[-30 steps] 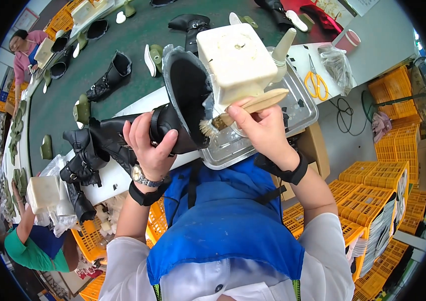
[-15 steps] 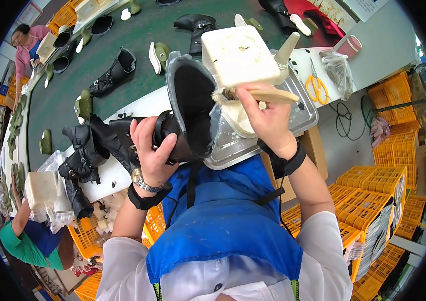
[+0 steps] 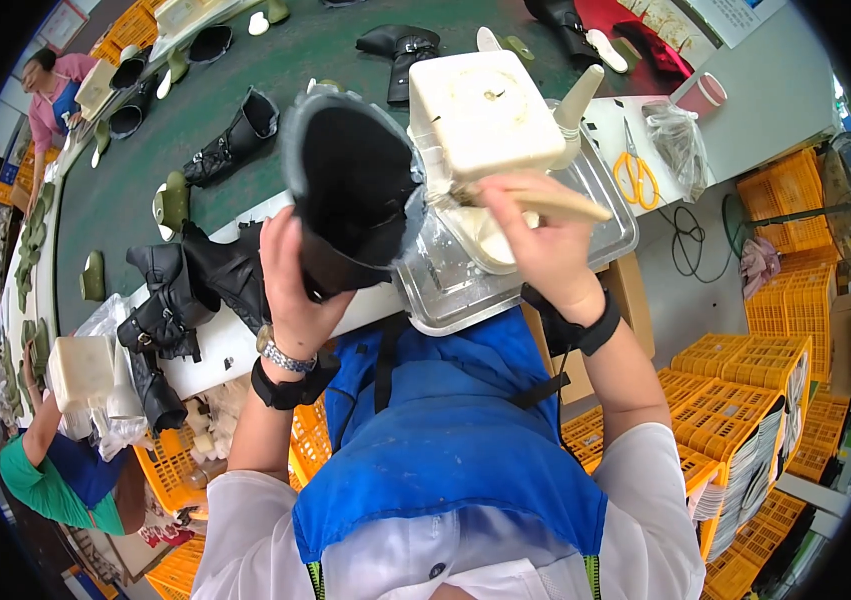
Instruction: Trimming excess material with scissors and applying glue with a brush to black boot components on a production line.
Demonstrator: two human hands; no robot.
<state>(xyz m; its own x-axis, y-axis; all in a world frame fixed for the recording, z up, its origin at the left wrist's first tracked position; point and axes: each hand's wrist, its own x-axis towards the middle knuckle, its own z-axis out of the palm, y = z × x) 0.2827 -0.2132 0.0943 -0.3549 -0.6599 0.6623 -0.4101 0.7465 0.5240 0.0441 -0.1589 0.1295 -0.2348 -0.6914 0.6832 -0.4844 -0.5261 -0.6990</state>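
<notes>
My left hand [image 3: 297, 290] grips a black boot [image 3: 350, 190] by its shaft, held up with the open top facing me. My right hand [image 3: 537, 238] holds a wooden-handled brush [image 3: 545, 203], its head hidden behind a clear tub toward the boot's rim. Just beyond stands a cream square container [image 3: 483, 112] over a metal tray [image 3: 605, 195].
More black boots [image 3: 190, 290] lie on the white bench at my left. A green conveyor [image 3: 235, 80] carries boots and green insoles. Yellow scissors [image 3: 632, 170] and a pink cup [image 3: 702, 93] sit at right. Orange crates [image 3: 745, 400] stack below right. Other people work at left [image 3: 55, 480].
I have lifted the boot higher and turned its opening toward me. My right hand rose with the brush from the tray's near side to the tub beside the boot's rim.
</notes>
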